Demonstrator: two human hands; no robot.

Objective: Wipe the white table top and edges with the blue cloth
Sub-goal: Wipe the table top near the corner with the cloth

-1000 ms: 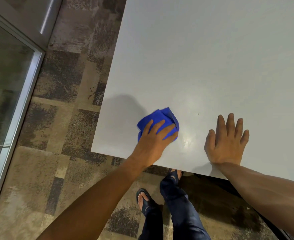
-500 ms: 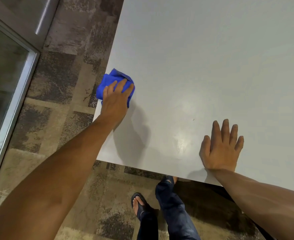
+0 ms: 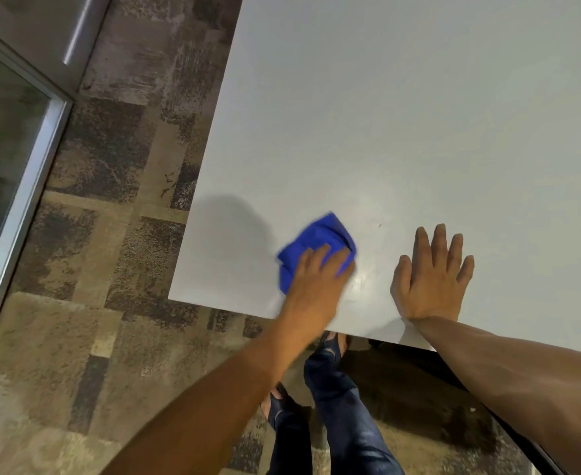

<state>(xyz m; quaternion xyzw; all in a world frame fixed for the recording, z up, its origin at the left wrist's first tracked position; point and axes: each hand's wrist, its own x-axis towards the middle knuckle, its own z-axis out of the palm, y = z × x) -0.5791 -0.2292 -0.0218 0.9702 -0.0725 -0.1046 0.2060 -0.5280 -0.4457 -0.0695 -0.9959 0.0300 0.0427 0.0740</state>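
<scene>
The white table top (image 3: 402, 114) fills the upper right of the head view, with its near left corner at lower centre. A crumpled blue cloth (image 3: 320, 240) lies on the table close to the near edge. My left hand (image 3: 314, 282) presses down on the cloth, its fingers covering the cloth's near half. My right hand (image 3: 431, 279) rests flat on the table to the right of the cloth, fingers spread, holding nothing. A small dark speck (image 3: 380, 225) sits on the table just beyond the two hands.
Patterned brown carpet (image 3: 111, 234) lies left of the table. A glass panel with a metal frame (image 3: 39, 159) stands at the far left. My legs in dark trousers and sandals (image 3: 326, 406) are below the table's near edge.
My left hand swept the cloth from the near edge out to the table's left edge, then back right and toward me to beside the right hand. The right hand stayed planted.
</scene>
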